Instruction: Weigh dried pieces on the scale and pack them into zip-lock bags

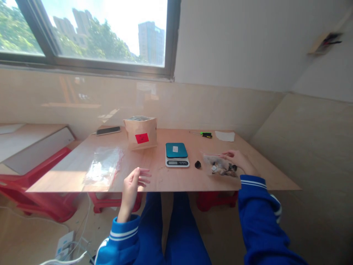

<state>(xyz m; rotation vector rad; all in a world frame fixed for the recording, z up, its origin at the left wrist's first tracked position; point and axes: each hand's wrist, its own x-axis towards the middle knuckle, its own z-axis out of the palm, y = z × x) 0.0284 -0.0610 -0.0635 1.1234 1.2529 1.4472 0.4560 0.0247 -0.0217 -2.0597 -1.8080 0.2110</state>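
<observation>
My left hand (134, 183) hovers over the table's front edge, fingers apart and holding nothing. On the right, my right hand (236, 159) is at the top edge of a clear plastic bag (219, 166) with several small dark and light items inside; its fingers are closed on the bag's edge. A small black round object (198, 164) lies just left of that bag. In the middle sits a white kitchen scale (177, 162) with a teal top and nothing but a small white label on it. Behind and left of it stands a brown paper pouch (141, 134) with a red label.
Flat clear bags (103, 167) lie on the left of the wooden table (154, 176). A phone (108, 130) is at the back left. Screwdrivers (205, 134) and a white paper piece (225, 136) lie at the back right. Red stools (216, 200) are under the table.
</observation>
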